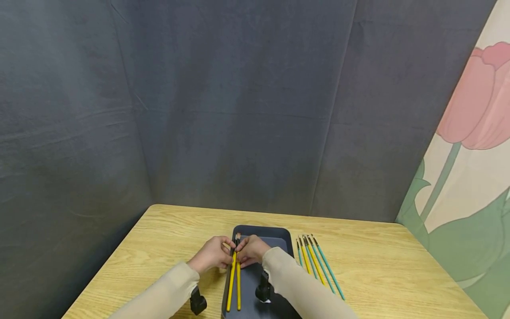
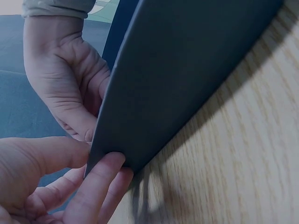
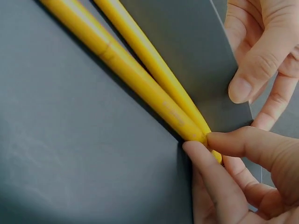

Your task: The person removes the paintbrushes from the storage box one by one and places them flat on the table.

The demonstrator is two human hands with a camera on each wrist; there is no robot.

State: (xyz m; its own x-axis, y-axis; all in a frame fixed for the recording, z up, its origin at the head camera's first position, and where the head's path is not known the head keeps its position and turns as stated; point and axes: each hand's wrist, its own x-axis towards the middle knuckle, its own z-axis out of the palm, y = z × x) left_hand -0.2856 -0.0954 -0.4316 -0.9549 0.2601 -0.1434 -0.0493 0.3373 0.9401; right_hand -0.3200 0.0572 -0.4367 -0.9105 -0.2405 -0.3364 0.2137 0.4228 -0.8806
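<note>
Two yellow-handled paintbrushes (image 1: 238, 292) lie lengthwise along the left side of a dark grey tray (image 1: 255, 297). My right hand (image 1: 252, 250) pinches one of them between thumb and forefinger near its far end, as the right wrist view shows. The other yellow handle (image 3: 149, 56) runs close beside it, against the tray wall. At the tray's left edge, my left hand (image 1: 215, 253) grips the wall, thumb (image 3: 240, 88) on the inner face and fingers (image 2: 100, 182) on the outer face. Bristles of a brush (image 1: 238, 235) show just beyond both hands.
Several teal and yellow paintbrushes (image 1: 326, 268) lie side by side on the wooden table (image 1: 382, 266), right of the tray. Dark grey curtains (image 1: 239, 110) stand behind and to the left. A tulip-patterned cloth (image 1: 470, 155) hangs at the right.
</note>
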